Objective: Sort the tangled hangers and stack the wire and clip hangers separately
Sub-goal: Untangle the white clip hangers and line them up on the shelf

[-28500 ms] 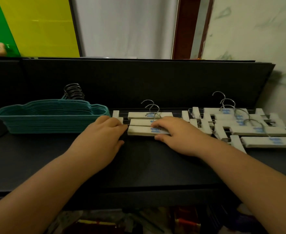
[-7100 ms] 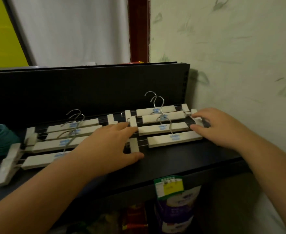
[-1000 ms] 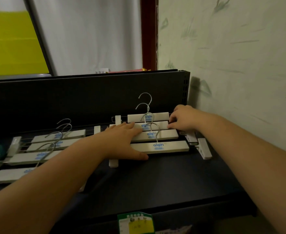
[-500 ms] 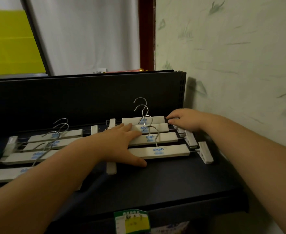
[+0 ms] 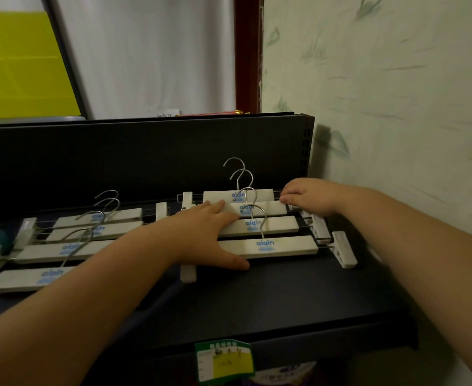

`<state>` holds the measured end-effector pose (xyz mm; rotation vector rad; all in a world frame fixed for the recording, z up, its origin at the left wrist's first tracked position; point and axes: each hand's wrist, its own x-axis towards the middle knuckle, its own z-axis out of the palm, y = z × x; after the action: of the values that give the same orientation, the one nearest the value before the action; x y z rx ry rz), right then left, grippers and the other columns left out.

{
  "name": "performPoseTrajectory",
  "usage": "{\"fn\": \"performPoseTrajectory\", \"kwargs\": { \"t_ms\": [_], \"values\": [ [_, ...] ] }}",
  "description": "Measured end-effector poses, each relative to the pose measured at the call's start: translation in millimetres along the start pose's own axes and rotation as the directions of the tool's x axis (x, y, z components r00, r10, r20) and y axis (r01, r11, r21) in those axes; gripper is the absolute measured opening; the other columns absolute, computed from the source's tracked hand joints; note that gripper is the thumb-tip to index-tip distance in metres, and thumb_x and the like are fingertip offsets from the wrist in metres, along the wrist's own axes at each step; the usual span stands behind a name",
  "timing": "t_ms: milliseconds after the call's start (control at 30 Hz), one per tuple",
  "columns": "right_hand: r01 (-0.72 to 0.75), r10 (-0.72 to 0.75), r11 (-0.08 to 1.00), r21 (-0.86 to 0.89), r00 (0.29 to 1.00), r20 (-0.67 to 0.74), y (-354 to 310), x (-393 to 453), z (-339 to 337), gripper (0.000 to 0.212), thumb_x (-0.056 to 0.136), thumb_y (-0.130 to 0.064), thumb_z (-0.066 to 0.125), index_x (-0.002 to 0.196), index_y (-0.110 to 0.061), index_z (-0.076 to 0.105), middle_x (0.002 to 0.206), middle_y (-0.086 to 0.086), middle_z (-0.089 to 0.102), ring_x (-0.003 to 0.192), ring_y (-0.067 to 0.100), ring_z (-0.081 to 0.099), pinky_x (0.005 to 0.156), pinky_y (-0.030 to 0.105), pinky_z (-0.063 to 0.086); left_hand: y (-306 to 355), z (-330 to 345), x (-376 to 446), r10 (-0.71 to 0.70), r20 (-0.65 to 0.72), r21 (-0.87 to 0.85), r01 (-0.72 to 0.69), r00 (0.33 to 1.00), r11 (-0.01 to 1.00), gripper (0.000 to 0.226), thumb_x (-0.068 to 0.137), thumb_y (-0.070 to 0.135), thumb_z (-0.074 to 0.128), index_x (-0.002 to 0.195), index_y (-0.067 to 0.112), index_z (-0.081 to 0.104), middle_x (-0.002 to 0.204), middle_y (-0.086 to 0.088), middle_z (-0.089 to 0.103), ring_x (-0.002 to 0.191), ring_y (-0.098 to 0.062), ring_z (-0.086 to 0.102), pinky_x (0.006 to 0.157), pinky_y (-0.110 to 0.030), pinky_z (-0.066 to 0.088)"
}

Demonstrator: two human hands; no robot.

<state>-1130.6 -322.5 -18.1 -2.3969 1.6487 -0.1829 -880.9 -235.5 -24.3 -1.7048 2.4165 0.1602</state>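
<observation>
The left hand (image 5: pixel 215 235) lies flat, fingers straight, on the right-hand clip hangers (image 5: pixel 268 245); the right hand (image 5: pixel 308 196), fingers curled at their two-o'clock ends, should nudge bars flush, gently, lest clips snag.

Two rows of clip hangers lie on the shelf (image 5: pixel 285 296). The right row (image 5: pixel 268 246) sits beside the wall (image 5: pixel 396 107); the left row (image 5: pixel 70 246) lies alongside.

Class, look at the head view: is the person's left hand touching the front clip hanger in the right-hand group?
Touching. In the head view the left hand lies flat across the front clip hanger, its thumb along the bar's front edge with no gap.
</observation>
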Motion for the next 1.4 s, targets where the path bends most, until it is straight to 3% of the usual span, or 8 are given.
{"fn": "performPoseTrajectory", "kwargs": {
  "t_ms": [267, 400, 600, 767, 900, 1133, 1267, 1400],
  "values": [
    [-0.068, 0.096, 0.978, 0.197, 0.986, -0.135, 4, -21, -2, 0.047, 0.101, -0.041, 0.049, 0.145, -0.022, 0.048, 0.146, 0.002, 0.049, 0.133, 0.020, 0.046, 0.108, 0.037, 0.036, -3, 3, 2, -0.005, 0.003, -0.018, 0.005, 1.000, 1.000, 0.108, 0.063, 0.086, 0.054, 0.150, 0.043, 0.006, 0.162, 0.008, -0.008, 0.148, -0.024, -0.003, 0.118, -0.054, 0.013],
    [-0.061, 0.073, 0.990, 0.126, 0.993, -0.098, 5, -29, 3, 0.048, 0.099, -0.042, 0.052, 0.144, -0.024, 0.048, 0.148, 0.000, 0.047, 0.132, 0.018, 0.045, 0.106, 0.035, 0.036, -5, 3, 2, -0.010, 0.005, -0.017, 0.011, 1.000, 1.000, 0.108, 0.064, 0.084, 0.055, 0.151, 0.042, 0.006, 0.162, 0.008, -0.008, 0.148, -0.024, -0.002, 0.118, -0.053, 0.013],
    [0.030, 0.010, 0.996, 0.090, 0.912, -0.410, -23, -38, 2, 0.039, 0.099, -0.039, 0.053, 0.134, -0.023, 0.057, 0.132, -0.003, 0.057, 0.116, 0.013, 0.054, 0.091, 0.027, 0.041, -6, -6, -19, -0.008, -0.081, -0.113, -0.001, 0.997, 0.994, 0.105, 0.062, 0.087, 0.041, 0.151, 0.042, 0.009, 0.162, 0.007, 0.001, 0.148, -0.020, 0.002, 0.117, -0.045, 0.012],
    [0.168, -0.180, 0.984, -0.067, 0.928, -0.326, -89, -54, 16, 0.044, 0.095, -0.047, 0.056, 0.136, -0.030, 0.054, 0.132, -0.009, 0.054, 0.119, 0.011, 0.052, 0.095, 0.030, 0.045, -35, 1, -69, -0.069, -0.295, -0.119, 0.035, 0.953, 0.992, 0.074, 0.083, 0.067, 0.049, 0.148, 0.040, 0.026, 0.159, 0.010, 0.017, 0.145, -0.014, 0.014, 0.115, -0.038, 0.018],
    [0.277, -0.289, 0.957, -0.084, 0.907, -0.307, -152, -63, 38, 0.047, 0.094, -0.049, 0.057, 0.138, -0.033, 0.051, 0.135, -0.011, 0.053, 0.122, 0.009, 0.051, 0.099, 0.033, 0.046, -89, 17, -123, -0.192, -0.355, -0.173, 0.138, 0.915, 0.975, 0.063, 0.086, 0.057, 0.055, 0.143, 0.040, 0.036, 0.154, 0.011, 0.031, 0.139, -0.012, 0.029, 0.112, -0.036, 0.027],
    [0.351, -0.375, 0.926, -0.139, 0.897, -0.235, -248, -52, 65, 0.047, 0.094, -0.052, 0.055, 0.137, -0.033, 0.051, 0.130, -0.011, 0.054, 0.117, 0.009, 0.052, 0.096, 0.032, 0.048, -186, 38, -182, -0.162, -0.229, -0.163, 0.126, 0.960, 0.979, 0.076, 0.073, 0.081, 0.043, 0.140, 0.045, 0.040, 0.149, 0.016, 0.035, 0.134, -0.006, 0.036, 0.113, -0.031, 0.029],
    [0.300, -0.336, 0.932, -0.205, 0.926, -0.171, -271, -47, 73, 0.045, 0.092, -0.056, 0.053, 0.132, -0.036, 0.054, 0.124, -0.013, 0.054, 0.111, 0.008, 0.053, 0.093, 0.035, 0.050, -204, 47, -184, -0.102, -0.179, -0.081, 0.089, 0.979, 0.993, 0.058, 0.085, 0.063, 0.051, 0.140, 0.052, 0.034, 0.152, 0.020, 0.023, 0.137, -0.008, 0.025, 0.116, -0.036, 0.026],
    [0.213, -0.253, 0.949, -0.232, 0.954, -0.159, -276, -40, 78, 0.036, 0.095, -0.051, 0.052, 0.125, -0.035, 0.062, 0.120, -0.011, 0.055, 0.108, 0.010, 0.054, 0.091, 0.037, 0.051, -207, 51, -181, -0.073, -0.203, -0.090, 0.055, 0.976, 0.994, 0.052, 0.087, 0.062, 0.049, 0.137, 0.053, 0.037, 0.151, 0.018, 0.020, 0.138, -0.010, 0.020, 0.115, -0.038, 0.025]
  ]
}}
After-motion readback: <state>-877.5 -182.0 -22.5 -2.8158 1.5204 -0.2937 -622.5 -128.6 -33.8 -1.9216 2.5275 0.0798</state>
